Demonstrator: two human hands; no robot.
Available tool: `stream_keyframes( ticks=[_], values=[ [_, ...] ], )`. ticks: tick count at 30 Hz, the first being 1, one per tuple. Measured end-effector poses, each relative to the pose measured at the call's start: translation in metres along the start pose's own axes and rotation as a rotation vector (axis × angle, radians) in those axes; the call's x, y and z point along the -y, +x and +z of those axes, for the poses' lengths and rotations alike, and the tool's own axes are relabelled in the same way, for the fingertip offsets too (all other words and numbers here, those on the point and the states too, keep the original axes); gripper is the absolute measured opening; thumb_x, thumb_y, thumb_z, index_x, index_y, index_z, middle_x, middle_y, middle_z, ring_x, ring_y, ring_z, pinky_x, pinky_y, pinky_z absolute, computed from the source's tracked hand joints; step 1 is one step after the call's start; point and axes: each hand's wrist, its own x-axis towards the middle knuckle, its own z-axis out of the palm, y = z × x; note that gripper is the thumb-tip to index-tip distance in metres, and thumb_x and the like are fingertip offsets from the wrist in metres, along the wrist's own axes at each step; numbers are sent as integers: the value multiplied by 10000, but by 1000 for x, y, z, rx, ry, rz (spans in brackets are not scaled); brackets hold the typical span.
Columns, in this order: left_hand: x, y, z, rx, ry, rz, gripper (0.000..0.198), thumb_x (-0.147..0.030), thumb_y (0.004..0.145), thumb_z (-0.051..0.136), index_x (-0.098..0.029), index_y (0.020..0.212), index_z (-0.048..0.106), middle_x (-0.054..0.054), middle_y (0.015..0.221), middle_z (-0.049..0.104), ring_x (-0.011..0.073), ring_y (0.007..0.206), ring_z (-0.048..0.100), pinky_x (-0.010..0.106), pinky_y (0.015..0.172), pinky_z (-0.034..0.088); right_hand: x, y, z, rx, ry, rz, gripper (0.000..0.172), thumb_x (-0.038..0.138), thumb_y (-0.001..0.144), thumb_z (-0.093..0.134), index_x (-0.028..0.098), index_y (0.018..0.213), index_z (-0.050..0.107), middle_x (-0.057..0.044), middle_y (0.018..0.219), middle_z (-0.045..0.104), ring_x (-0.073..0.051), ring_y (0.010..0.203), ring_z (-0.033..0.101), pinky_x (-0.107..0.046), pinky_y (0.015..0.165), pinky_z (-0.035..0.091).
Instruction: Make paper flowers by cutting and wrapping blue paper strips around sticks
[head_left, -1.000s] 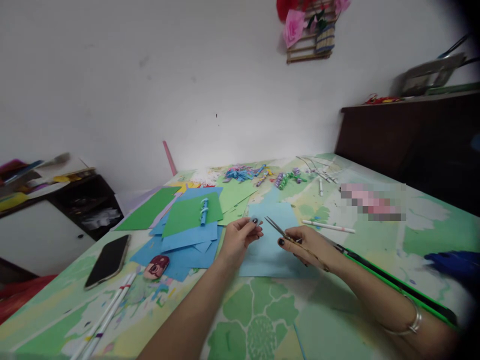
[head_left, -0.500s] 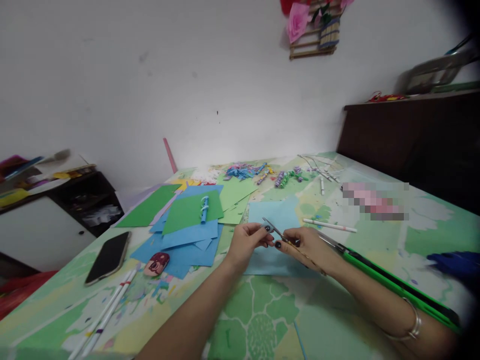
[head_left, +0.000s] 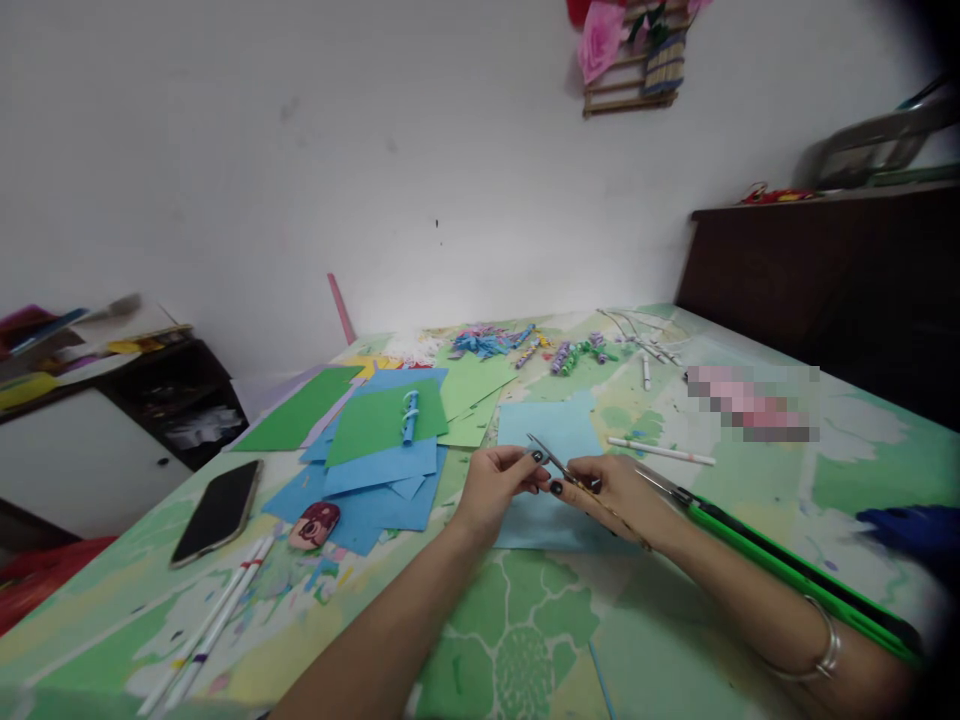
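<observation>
My right hand [head_left: 616, 492] grips a pair of small scissors [head_left: 553, 463], blades pointing up and left. My left hand [head_left: 498, 481] is closed in a pinch right at the blade tips, holding something too small to make out. Both hands hover over a light blue paper sheet [head_left: 551, 432] lying on the green patterned table [head_left: 517, 640]. A bracelet sits on my right wrist [head_left: 823, 652].
Left of my hands lies a pile of blue and green paper sheets [head_left: 379, 440] with a small paper roll. A black phone [head_left: 217, 511], white sticks [head_left: 214, 625] and a green ruler [head_left: 787, 572] lie around. Rolled paper bits [head_left: 525, 348] sit at the far edge.
My left hand moved right and closed in on the scissor tips; a second ago the hands were apart. The view shifted slightly.
</observation>
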Motion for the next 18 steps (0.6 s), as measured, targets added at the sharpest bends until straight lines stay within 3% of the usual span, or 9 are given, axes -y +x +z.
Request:
stream_keyframes(
  ticks=[18],
  values=[
    [2, 0, 0, 3, 10, 5, 195, -284, 644, 682, -92, 661, 650, 51, 601, 641, 92, 531, 561, 202, 546, 432, -3, 1, 2, -14, -14, 17, 415, 501, 731, 480, 175, 503, 363, 47, 511, 275, -85, 507, 269, -205, 452, 215]
  ],
)
